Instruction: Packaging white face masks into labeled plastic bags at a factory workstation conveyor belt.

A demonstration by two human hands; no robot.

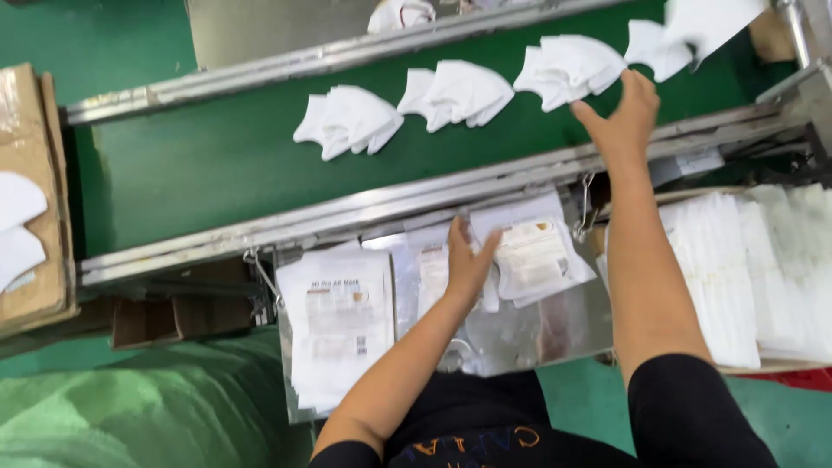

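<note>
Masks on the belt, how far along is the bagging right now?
Done: a stack of filled pouches lies on the steel tray. In hand: the left hand presses a clear pouch while the right hand reaches a mask pile. Left: two more mask piles wait on the green belt.

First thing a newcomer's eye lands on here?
Stacks of white folded masks lined up along the green conveyor belt. The right hand reaches onto the belt at one stack, while the left hand presses flat on clear packaging pouches on the metal tray below.
</note>
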